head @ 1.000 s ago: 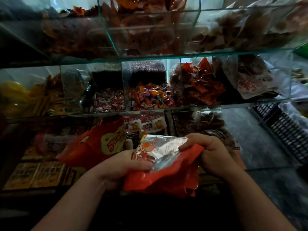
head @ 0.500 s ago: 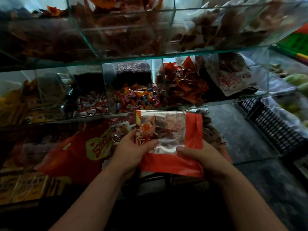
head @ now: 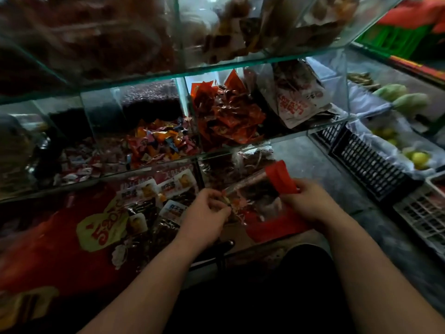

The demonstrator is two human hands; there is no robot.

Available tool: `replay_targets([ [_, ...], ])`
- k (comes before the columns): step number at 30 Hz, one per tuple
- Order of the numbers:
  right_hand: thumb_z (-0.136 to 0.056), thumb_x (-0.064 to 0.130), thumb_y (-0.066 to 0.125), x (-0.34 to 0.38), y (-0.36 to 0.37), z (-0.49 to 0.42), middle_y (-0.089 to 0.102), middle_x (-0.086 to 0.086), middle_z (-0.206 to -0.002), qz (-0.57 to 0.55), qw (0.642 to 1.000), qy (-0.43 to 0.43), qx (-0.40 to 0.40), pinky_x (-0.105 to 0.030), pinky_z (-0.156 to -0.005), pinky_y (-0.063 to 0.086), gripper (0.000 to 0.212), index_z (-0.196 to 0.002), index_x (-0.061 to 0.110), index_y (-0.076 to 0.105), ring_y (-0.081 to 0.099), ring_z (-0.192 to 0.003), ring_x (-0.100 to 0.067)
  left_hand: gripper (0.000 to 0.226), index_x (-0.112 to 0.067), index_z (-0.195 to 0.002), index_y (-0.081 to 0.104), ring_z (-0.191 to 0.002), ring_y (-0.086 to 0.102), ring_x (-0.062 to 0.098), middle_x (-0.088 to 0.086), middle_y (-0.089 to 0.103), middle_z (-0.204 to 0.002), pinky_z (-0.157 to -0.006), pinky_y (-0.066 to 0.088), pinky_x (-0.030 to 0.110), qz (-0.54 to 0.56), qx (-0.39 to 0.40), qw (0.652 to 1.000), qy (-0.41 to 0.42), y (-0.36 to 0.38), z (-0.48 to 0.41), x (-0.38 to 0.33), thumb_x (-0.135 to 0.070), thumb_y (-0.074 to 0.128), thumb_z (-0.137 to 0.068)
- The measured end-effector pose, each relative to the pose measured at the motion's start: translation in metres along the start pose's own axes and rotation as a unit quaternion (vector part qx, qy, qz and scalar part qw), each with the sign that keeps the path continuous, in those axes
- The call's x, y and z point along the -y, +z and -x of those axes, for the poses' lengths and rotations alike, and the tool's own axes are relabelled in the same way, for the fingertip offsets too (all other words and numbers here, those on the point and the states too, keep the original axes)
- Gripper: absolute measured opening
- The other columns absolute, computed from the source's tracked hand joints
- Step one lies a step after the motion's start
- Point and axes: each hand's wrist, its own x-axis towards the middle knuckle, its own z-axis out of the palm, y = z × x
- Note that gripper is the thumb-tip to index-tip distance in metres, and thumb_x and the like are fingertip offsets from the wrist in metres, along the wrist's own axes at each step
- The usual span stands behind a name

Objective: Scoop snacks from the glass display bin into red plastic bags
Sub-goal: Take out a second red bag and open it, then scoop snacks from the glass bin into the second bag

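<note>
A red plastic bag (head: 277, 225) with a clear or silvery face is stretched between both hands, in front of the lowest glass display bin (head: 216, 160). My left hand (head: 207, 213) pinches the bag's left edge. My right hand (head: 308, 201) grips its right side, where a red flap (head: 279, 177) sticks up. Dark wrapped snacks (head: 240, 169) fill the bin behind the bag. What is inside the bag is blurred.
The glass shelf above holds mixed candies (head: 161, 143), red snack packs (head: 228, 116) and white packets (head: 296, 102). A large red bag (head: 72, 242) lies at the lower left. Black and white crates (head: 370, 162) and green fruit (head: 404, 97) stand at the right.
The bag has moved right and lower, and it has been pulled wider between the hands. The view has shifted right, showing more crates and fruit.
</note>
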Motion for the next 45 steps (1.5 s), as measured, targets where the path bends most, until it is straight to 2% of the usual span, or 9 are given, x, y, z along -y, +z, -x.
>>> replay_targets([
  [7, -0.082, 0.046, 0.075, -0.019, 0.037, -0.039, 0.069, -0.010, -0.127, 0.180, 0.979, -0.009, 0.099, -0.039, -0.096, 0.053, 0.064, -0.138, 0.024, 0.053, 0.066, -0.112, -0.031, 0.022, -0.039, -0.097, 0.057, -0.067, 0.068, 0.006, -0.012, 0.069, -0.094, -0.061, 0.057, 0.029, -0.016, 0.008, 1.000, 0.000, 0.039, -0.023, 0.000, -0.026, 0.072, -0.090],
  [11, -0.064, 0.059, 0.083, -0.039, 0.046, -0.044, 0.044, -0.015, -0.149, 0.425, 0.905, 0.013, 0.028, -0.046, -0.107, 0.042, 0.107, -0.150, 0.027, 0.028, 0.045, -0.133, -0.037, 0.023, -0.047, -0.094, 0.058, -0.068, 0.070, 0.007, -0.023, 0.069, -0.091, -0.065, 0.058, 0.035, -0.018, 0.006, 1.000, -0.022, 0.043, -0.029, 0.011, -0.032, 0.074, -0.088],
  [13, -0.070, 0.056, 0.078, -0.046, 0.050, -0.042, 0.046, -0.015, -0.146, 0.461, 0.888, 0.003, 0.014, -0.047, -0.108, 0.042, 0.097, -0.150, 0.031, 0.029, 0.044, -0.132, -0.037, 0.024, -0.047, -0.095, 0.059, -0.066, 0.069, 0.005, -0.021, 0.069, -0.090, -0.066, 0.059, 0.033, -0.010, 0.007, 1.000, -0.028, 0.044, -0.029, 0.015, -0.033, 0.077, -0.086],
  [18, -0.088, 0.041, 0.065, -0.034, 0.051, -0.041, 0.063, -0.011, -0.129, 0.446, 0.893, 0.020, 0.057, -0.042, -0.097, 0.052, 0.046, -0.130, 0.023, 0.056, 0.061, -0.117, -0.032, 0.022, -0.040, -0.097, 0.062, -0.077, 0.073, 0.018, -0.014, 0.070, -0.086, -0.074, 0.061, 0.050, 0.031, -0.010, 0.999, -0.023, 0.037, -0.025, 0.019, -0.026, 0.077, -0.090],
  [27, -0.067, 0.063, 0.078, 0.058, 0.081, 0.032, 0.056, 0.020, -0.076, 0.156, 0.977, -0.141, 0.046, -0.021, -0.061, 0.042, 0.050, -0.107, 0.038, 0.061, 0.060, -0.078, 0.001, 0.019, -0.033, -0.101, 0.062, -0.077, 0.072, 0.019, -0.011, 0.070, -0.085, -0.074, 0.061, 0.046, 0.061, -0.079, 0.995, 0.022, -0.024, 0.008, 0.018, -0.019, 0.072, -0.093],
  [33, -0.074, 0.058, 0.075, 0.100, 0.136, 0.059, 0.063, 0.012, -0.068, 0.097, 0.968, -0.196, 0.121, -0.017, -0.052, 0.041, 0.029, -0.092, 0.039, 0.062, 0.060, -0.063, 0.002, 0.021, -0.034, -0.100, 0.063, -0.068, 0.067, 0.004, -0.013, 0.069, -0.083, -0.057, 0.050, 0.015, 0.082, -0.150, 0.983, 0.064, -0.090, 0.054, 0.023, -0.019, 0.075, -0.092],
  [36, -0.078, 0.061, 0.068, 0.114, 0.169, 0.065, 0.064, 0.018, -0.075, 0.219, 0.932, -0.247, 0.152, -0.019, -0.054, 0.045, 0.034, -0.105, 0.042, 0.059, 0.060, -0.068, 0.000, 0.027, -0.043, -0.096, 0.062, -0.071, 0.066, 0.006, -0.015, 0.068, -0.086, -0.061, 0.054, 0.020, 0.049, -0.237, 0.968, 0.069, -0.130, 0.080, 0.036, -0.020, 0.074, -0.091],
  [38, -0.080, 0.062, 0.062, 0.113, 0.185, 0.063, 0.068, 0.014, -0.099, 0.390, 0.863, -0.276, 0.163, -0.029, -0.069, 0.052, 0.047, -0.121, 0.041, 0.055, 0.063, -0.092, -0.012, 0.027, -0.048, -0.095, 0.059, -0.073, 0.066, 0.005, -0.019, 0.066, -0.087, -0.060, 0.053, 0.020, 0.024, -0.297, 0.953, 0.064, -0.156, 0.096, 0.046, -0.024, 0.072, -0.093],
  [45, -0.075, 0.048, 0.073, 0.078, 0.202, 0.047, 0.069, 0.003, -0.119, 0.553, 0.779, -0.113, 0.273, -0.036, -0.089, 0.057, 0.053, -0.124, 0.033, 0.061, 0.067, -0.107, -0.022, 0.020, -0.045, -0.093, 0.059, -0.055, 0.058, 0.004, -0.008, 0.062, -0.079, -0.044, 0.038, 0.013, 0.002, -0.308, 0.951, 0.029, -0.177, 0.112, 0.077, -0.028, 0.070, -0.093],
])
